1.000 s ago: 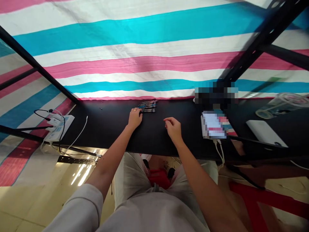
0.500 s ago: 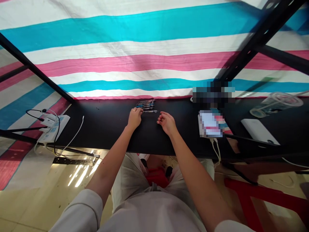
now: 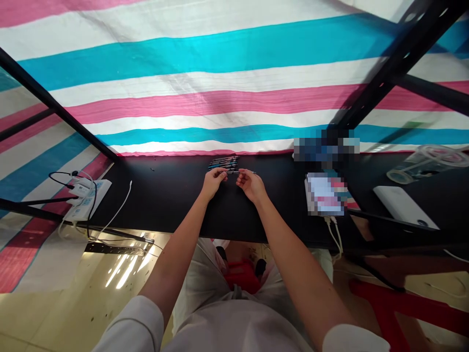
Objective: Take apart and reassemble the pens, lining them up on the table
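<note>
A slim pen (image 3: 232, 172) spans the gap between my two hands, just in front of a row of pens. My left hand (image 3: 214, 182) pinches its left end between thumb and fingers. My right hand (image 3: 251, 184) has its fingers closed round the other end, and a short tip sticks out past them. Behind my hands, several pens (image 3: 223, 162) lie side by side on the black table (image 3: 172, 195), some with blue parts. My left hand partly covers the nearest of them.
A white power strip (image 3: 88, 199) with plugs and cables sits at the left end. To the right are a blurred phone-like device (image 3: 325, 195) with cables, a white power bank (image 3: 405, 208) and a clear plastic cup (image 3: 421, 164) lying tilted. Black frame posts stand at both sides.
My right hand has closed on the pen's right end; before, it was apart from it with fingers loosely curled. My left hand still holds the other end. The view has shifted slightly.
</note>
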A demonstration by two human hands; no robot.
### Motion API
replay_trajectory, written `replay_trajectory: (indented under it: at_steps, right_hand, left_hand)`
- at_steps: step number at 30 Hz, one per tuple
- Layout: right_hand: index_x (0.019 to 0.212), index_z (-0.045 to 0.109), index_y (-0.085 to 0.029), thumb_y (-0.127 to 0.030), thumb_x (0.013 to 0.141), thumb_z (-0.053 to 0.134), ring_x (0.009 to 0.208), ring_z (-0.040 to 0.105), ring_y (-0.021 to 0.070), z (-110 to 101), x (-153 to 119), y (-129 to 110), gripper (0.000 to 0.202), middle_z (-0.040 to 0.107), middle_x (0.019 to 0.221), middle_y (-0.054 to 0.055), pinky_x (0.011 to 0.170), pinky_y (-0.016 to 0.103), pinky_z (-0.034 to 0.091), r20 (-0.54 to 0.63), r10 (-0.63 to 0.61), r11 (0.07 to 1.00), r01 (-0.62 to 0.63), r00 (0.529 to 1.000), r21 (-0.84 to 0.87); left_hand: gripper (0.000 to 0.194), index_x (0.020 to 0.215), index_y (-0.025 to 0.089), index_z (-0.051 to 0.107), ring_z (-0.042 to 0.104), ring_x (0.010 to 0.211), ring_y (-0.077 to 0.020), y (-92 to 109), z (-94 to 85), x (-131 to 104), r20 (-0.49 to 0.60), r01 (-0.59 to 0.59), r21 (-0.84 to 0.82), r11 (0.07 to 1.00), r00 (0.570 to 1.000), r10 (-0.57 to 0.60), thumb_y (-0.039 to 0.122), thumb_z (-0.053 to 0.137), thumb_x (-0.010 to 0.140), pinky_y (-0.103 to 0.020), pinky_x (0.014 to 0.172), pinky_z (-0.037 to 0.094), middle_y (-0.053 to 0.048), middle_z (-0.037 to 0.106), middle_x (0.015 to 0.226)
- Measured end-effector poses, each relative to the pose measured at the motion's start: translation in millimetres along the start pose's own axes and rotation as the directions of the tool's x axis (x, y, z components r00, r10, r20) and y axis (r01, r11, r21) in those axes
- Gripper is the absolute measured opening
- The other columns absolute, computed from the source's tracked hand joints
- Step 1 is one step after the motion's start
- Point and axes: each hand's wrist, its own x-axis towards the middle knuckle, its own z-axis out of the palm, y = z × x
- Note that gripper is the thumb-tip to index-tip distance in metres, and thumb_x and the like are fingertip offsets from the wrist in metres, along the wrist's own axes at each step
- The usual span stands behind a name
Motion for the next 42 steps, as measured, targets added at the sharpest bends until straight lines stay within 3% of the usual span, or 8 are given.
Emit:
replay_trajectory:
  at_steps: [7, 16, 24, 29, 33, 36, 39, 42]
  right_hand:
    - [0.097, 0.068, -0.013, -0.031, 0.07, 0.081, 0.062, 0.06, 0.0132, -1.4, -10.6, 5.0, 0.035, 0.062, 0.072, 0.001, 0.057, 0.027, 0.05, 0.112, 0.06, 0.978, -0.036, 0.992, -0.203]
    - [0.094, 0.069, -0.015, -0.045, 0.072, 0.075, 0.043, 0.028, 0.0046, -0.8, -14.5, 15.7, 0.037, 0.041, 0.058, -0.008, 0.041, 0.022, 0.023, 0.139, -0.022, 0.932, 0.071, 0.99, -0.356]
    - [0.095, 0.076, -0.019, -0.031, 0.082, 0.057, 0.066, 0.056, 0.0169, -5.4, -21.4, 25.4, 0.026, 0.065, 0.073, 0.002, 0.068, 0.032, 0.046, 0.211, -0.392, 0.518, 0.405, 0.895, -0.753]
    - [0.095, 0.074, -0.021, -0.029, 0.084, 0.054, 0.075, 0.059, 0.02, -1.8, -28.2, 22.9, 0.024, 0.068, 0.081, 0.005, 0.077, 0.033, 0.047, 0.265, -0.407, 0.416, 0.436, 0.874, -0.798]
    - [0.086, 0.07, -0.02, -0.039, 0.086, 0.057, 0.063, 0.05, 0.015, -1.5, -33.0, 15.4, 0.023, 0.059, 0.069, 0.001, 0.062, 0.027, 0.042, 0.278, -0.279, 0.485, 0.385, 0.919, -0.785]
    - [0.076, 0.062, -0.019, -0.049, 0.083, 0.061, 0.047, 0.031, 0.0089, -5.1, -37.9, 5.0, 0.031, 0.04, 0.054, -0.006, 0.045, 0.022, 0.027, 0.222, -0.036, 0.722, 0.179, 0.974, -0.668]
    - [0.076, 0.055, -0.02, -0.047, 0.082, 0.064, 0.043, 0.014, 0.0056, -10.0, -44.2, -6.7, 0.03, 0.025, 0.052, -0.011, 0.039, 0.019, 0.013, 0.249, 0.235, 0.885, -0.101, 0.94, -0.455]
    - [0.081, 0.052, -0.019, -0.041, 0.084, 0.064, 0.044, 0.011, 0.0053, -12.8, -49.4, -15.3, 0.025, 0.023, 0.055, -0.011, 0.037, 0.017, 0.012, 0.315, 0.367, 0.908, -0.263, 0.875, -0.327]
  left_hand:
    - [0.012, 0.094, 0.015, 0.068, 0.069, 0.11, -0.0237, 9.9, 23.5, 1.7, 0.013, 0.14, -0.554, 0.821, 0.987, -0.159, 0.026, 0.066, 0.092, -0.044, 0.104, 0.049, -0.012, 0.072, 0.113]
    - [0.008, 0.092, 0.015, 0.065, 0.07, 0.09, -0.0171, 7.6, 20.9, -9.7, 0.04, 0.143, -0.6, 0.787, 0.988, -0.149, 0.023, 0.062, 0.094, -0.04, 0.099, 0.051, -0.003, 0.066, 0.086]
    - [0.013, 0.089, 0.019, 0.058, 0.065, 0.082, -0.0133, 11.0, 25.5, -20.1, -0.008, 0.127, -0.532, 0.837, 0.988, -0.155, 0.03, 0.064, 0.093, -0.036, 0.094, 0.052, 0.0, 0.058, 0.082]
    - [0.013, 0.088, 0.019, 0.058, 0.065, 0.081, -0.0129, 12.4, 26.6, -20.7, -0.009, 0.133, -0.538, 0.832, 0.986, -0.164, 0.03, 0.063, 0.094, -0.035, 0.092, 0.052, 0.001, 0.057, 0.081]
    - [0.016, 0.087, 0.019, 0.058, 0.065, 0.084, -0.0141, 17.7, 26.0, -22.5, 0.044, 0.199, -0.509, 0.838, 0.978, -0.205, 0.032, 0.065, 0.093, -0.035, 0.094, 0.051, 0.0, 0.057, 0.081]
    - [0.015, 0.087, 0.019, 0.06, 0.065, 0.083, -0.0138, 20.1, 29.9, -25.6, 0.11, 0.207, -0.526, 0.825, 0.978, -0.176, 0.031, 0.068, 0.091, -0.035, 0.095, 0.05, 0.0, 0.057, 0.08]
    - [0.013, 0.087, 0.018, 0.061, 0.063, 0.08, -0.0137, 24.0, 38.5, -28.3, 0.172, 0.213, -0.545, 0.811, 0.975, -0.141, 0.029, 0.068, 0.09, -0.035, 0.093, 0.05, 0.0, 0.056, 0.077]
    - [0.015, 0.086, 0.018, 0.061, 0.062, 0.078, -0.0145, 35.0, 48.3, -28.1, 0.179, 0.241, -0.562, 0.791, 0.969, -0.169, 0.03, 0.063, 0.094, -0.035, 0.09, 0.051, -0.002, 0.056, 0.077]
